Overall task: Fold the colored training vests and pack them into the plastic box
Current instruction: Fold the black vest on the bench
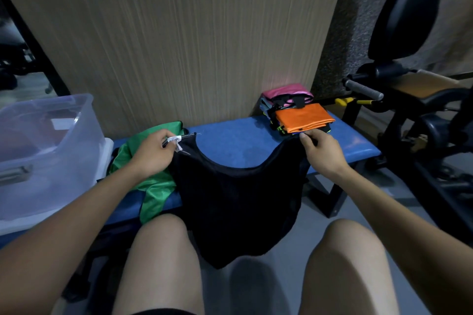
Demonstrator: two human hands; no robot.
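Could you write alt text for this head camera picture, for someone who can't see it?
Both hands, left and right, hold a black vest by its shoulders over a blue bench, between a plastic box and folded vests.

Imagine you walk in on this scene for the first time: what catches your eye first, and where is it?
First, the black vest in the middle, held up by its shoulder straps between the left hand and right hand, hanging over the blue bench toward the knees. Next, the bright orange vest topping a folded pile at the bench's far right. A green vest lies crumpled beside the clear plastic box on the left.
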